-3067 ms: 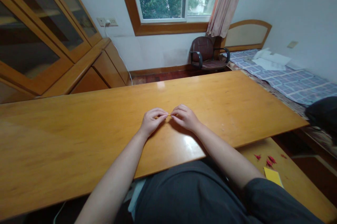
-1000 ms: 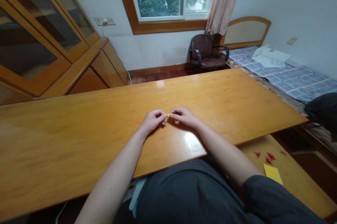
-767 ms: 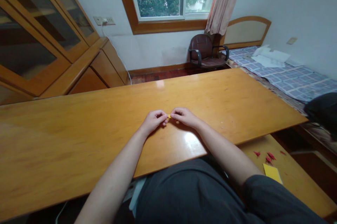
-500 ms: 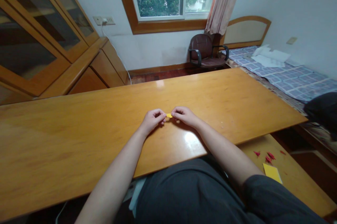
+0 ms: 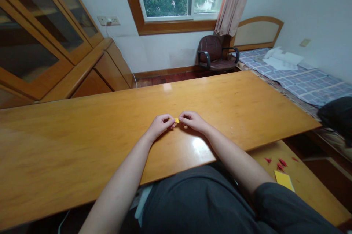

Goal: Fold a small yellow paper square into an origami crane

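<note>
A small folded piece of yellow paper (image 5: 176, 120) is stretched between my two hands, just above the wooden table (image 5: 110, 135). My left hand (image 5: 161, 124) pinches its left end between thumb and forefinger, and a thin yellow tip shows above the thumb. At the other end, my right hand (image 5: 191, 119) grips it with thumb and fingers closed. Most of the paper is covered by the fingertips, so its full shape is hidden.
On a lower surface (image 5: 310, 186) at the right lie several small red folded-paper pieces (image 5: 282, 164) and yellow paper (image 5: 284, 180). Beyond the table stand a brown armchair (image 5: 213, 54) and a bed (image 5: 302, 76). A glass-doored cabinet (image 5: 49, 43) is at the left.
My left thumb and fingers have shifted slightly right along the yellow paper, exposing a thin tip on the left. My right hand has barely moved.
</note>
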`<action>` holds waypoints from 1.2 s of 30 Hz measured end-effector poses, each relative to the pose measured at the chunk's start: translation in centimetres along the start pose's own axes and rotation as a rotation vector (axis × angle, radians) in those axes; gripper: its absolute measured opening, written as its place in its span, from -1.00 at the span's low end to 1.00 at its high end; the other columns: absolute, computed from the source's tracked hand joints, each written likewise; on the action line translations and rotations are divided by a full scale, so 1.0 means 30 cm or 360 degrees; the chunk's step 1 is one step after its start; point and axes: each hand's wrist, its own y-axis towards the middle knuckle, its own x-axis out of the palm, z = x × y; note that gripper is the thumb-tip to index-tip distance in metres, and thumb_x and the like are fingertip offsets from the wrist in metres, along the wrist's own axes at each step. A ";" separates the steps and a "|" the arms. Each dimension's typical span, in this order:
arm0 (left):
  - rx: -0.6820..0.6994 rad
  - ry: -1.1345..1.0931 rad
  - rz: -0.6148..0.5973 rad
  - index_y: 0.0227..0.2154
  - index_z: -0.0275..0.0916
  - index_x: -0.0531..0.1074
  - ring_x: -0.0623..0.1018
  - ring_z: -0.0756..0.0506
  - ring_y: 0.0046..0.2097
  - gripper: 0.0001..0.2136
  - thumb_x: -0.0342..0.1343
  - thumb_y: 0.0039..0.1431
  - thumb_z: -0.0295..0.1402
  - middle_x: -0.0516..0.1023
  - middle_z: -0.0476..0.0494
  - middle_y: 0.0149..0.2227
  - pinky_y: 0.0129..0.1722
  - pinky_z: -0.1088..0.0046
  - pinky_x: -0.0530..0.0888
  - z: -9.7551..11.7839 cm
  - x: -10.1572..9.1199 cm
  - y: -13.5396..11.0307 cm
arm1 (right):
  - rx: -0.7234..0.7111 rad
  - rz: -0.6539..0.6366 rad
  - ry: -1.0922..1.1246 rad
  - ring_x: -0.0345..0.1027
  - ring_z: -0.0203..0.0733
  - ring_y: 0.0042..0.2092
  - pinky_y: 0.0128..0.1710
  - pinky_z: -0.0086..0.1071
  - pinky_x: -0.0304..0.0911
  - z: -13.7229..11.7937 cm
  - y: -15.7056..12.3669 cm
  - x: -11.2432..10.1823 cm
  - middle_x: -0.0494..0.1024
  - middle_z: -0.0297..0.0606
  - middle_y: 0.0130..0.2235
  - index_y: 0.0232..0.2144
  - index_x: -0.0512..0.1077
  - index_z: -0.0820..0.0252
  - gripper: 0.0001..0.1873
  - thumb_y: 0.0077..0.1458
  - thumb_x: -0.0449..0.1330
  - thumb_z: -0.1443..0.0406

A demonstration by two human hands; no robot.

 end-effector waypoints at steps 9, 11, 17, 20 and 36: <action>-0.0048 -0.0137 0.0030 -0.50 -0.28 0.46 0.49 -0.01 -0.47 -0.69 0.26 0.03 -0.10 0.55 -0.08 -0.50 -0.40 0.48 0.45 -0.006 -0.007 -0.001 | 0.0039 -0.0029 0.0024 0.28 -0.33 -0.43 -0.42 -0.47 0.18 0.002 0.000 0.002 0.47 -0.33 -0.46 -0.39 0.48 0.28 -0.66 0.12 0.18 0.08; -0.0019 -0.0087 0.0025 -0.48 -0.29 0.47 0.50 -0.02 -0.45 -0.68 0.23 0.08 -0.09 0.55 -0.09 -0.49 -0.38 0.47 0.45 -0.013 -0.004 0.000 | 0.0059 -0.0024 0.0089 0.26 -0.34 -0.44 -0.43 -0.47 0.16 0.007 0.003 0.001 0.45 -0.35 -0.48 -0.42 0.47 0.27 -0.65 0.11 0.19 0.07; 0.0328 0.0210 0.0277 -0.11 -0.23 0.47 0.54 -0.03 -0.31 -0.66 0.27 0.10 -0.18 0.57 -0.12 -0.23 -0.29 0.45 0.48 -0.038 0.010 0.000 | 0.0100 0.0039 0.0295 0.23 -0.35 -0.48 -0.43 -0.46 0.13 0.010 0.014 -0.008 0.41 -0.38 -0.55 -0.51 0.41 0.24 -0.67 0.04 0.22 0.07; 0.0667 0.0553 0.0332 -0.13 -0.19 0.50 0.52 -0.03 -0.26 -0.79 0.21 0.20 -0.27 0.55 -0.11 -0.22 -0.24 0.45 0.47 -0.040 0.008 -0.004 | 0.0101 0.0045 0.0310 0.20 -0.36 -0.51 -0.46 -0.46 0.09 0.005 0.016 -0.013 0.38 -0.39 -0.58 -0.56 0.38 0.23 -0.64 0.06 0.20 0.07; 0.1097 0.1095 0.0445 -0.25 -0.21 0.53 0.54 -0.03 -0.29 -0.90 0.12 0.30 -0.35 0.58 -0.12 -0.31 -0.26 0.47 0.46 -0.025 0.005 -0.015 | 0.0046 0.0142 0.0225 0.27 -0.33 -0.45 -0.44 -0.45 0.16 0.011 0.023 0.004 0.44 -0.37 -0.46 -0.39 0.44 0.22 -0.64 0.12 0.18 0.02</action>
